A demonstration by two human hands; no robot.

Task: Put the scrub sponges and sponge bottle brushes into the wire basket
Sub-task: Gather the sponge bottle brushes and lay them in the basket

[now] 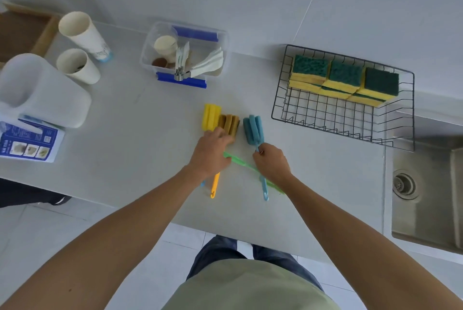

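The scrub sponges [344, 79] already sit in the wire basket [325, 119], beyond the right hand [271, 163]; that hand pinches the blue brush [253, 129] handle; the left hand [210, 153] closes over the yellow brush [211, 118] and brown brush [229, 123] on the desk [150, 159]; next, I judge, lifting them rightward into the basket.

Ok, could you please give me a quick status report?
Both hands, left and right, gripping brushes on counter. Sponges already in basket. Path clear.

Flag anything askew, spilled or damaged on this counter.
Nothing is spilled or visibly damaged. The only untidy spot: a green brush handle lies diagonally across the blue brush handle, beneath the right hand.
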